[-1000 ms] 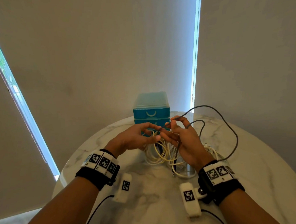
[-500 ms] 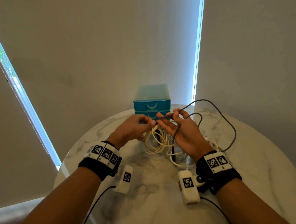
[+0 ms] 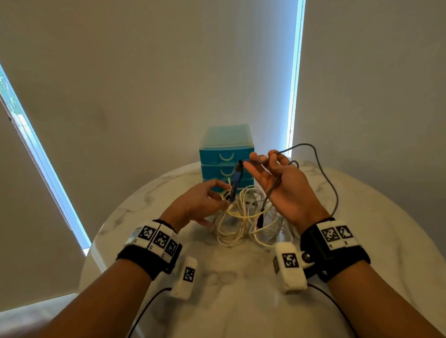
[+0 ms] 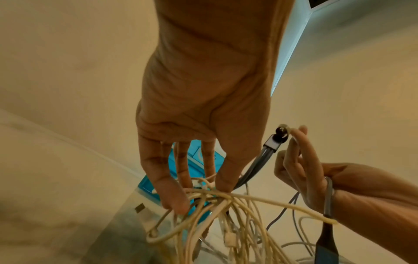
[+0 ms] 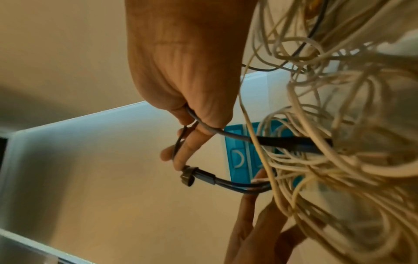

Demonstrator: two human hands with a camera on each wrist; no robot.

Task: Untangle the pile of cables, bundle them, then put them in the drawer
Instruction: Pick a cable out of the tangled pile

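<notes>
On a marble worktop (image 3: 353, 239) before the closed drawer unit (image 3: 227, 152), the left hand (image 3: 196, 203) pinches cream cables (image 3: 236, 220); the right hand (image 3: 283, 183) lifts a grey cable (image 3: 331, 187), fingers curled. Pulling risks tightening knots.

cream cables (image 3: 236, 220): tangled loops heaped mid-tabletop (image 3: 226, 313), partly lifted
grey cable (image 3: 328, 177): thin, raised above the heap, arcing toward the right edge (dark plug at its end)
drawer unit (image 3: 227, 155): teal, drawers closed, at far edge
</notes>
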